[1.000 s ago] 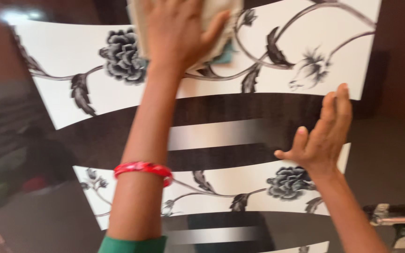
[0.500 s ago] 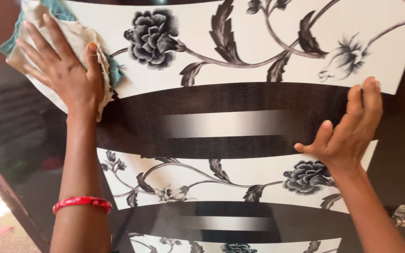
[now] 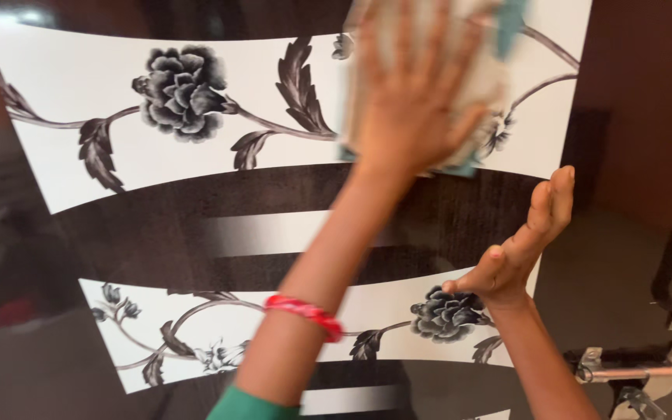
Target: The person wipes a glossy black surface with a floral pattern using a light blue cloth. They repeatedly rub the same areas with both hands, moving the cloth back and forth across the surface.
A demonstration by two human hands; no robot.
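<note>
A glossy door panel (image 3: 157, 233) fills the view, dark brown with white bands printed with grey flowers and leaves. At the panel's left edge only dim reflections are seen in the dark gloss; nothing lies against that side. A large grey flower print (image 3: 182, 92) sits in the upper white band toward the left, on open surface.

Across the middle, the left forearm is seen running up from the bottom edge, with a green sleeve (image 3: 254, 406) at the bottom and a red bangle (image 3: 305, 313) on the wrist. The left hand (image 3: 414, 117) is laid flat with fingers spread, pressed on a beige cleaning cloth (image 3: 476, 74) with teal edging, held against the upper white band near the panel's top right corner. The hand and cloth are motion-blurred, so the cloth's outline is not sharp.

The right hand (image 3: 519, 245) is set edge-on at the panel's right edge, fingers held together and extended, thumb out toward a smaller flower print (image 3: 446, 313) in the lower white band. Nothing is gripped by it.

Right of the panel edge, a plain dark brown surface is seen. A metal sliding bolt (image 3: 639, 369) is mounted low at the right, well apart from both hands.
</note>
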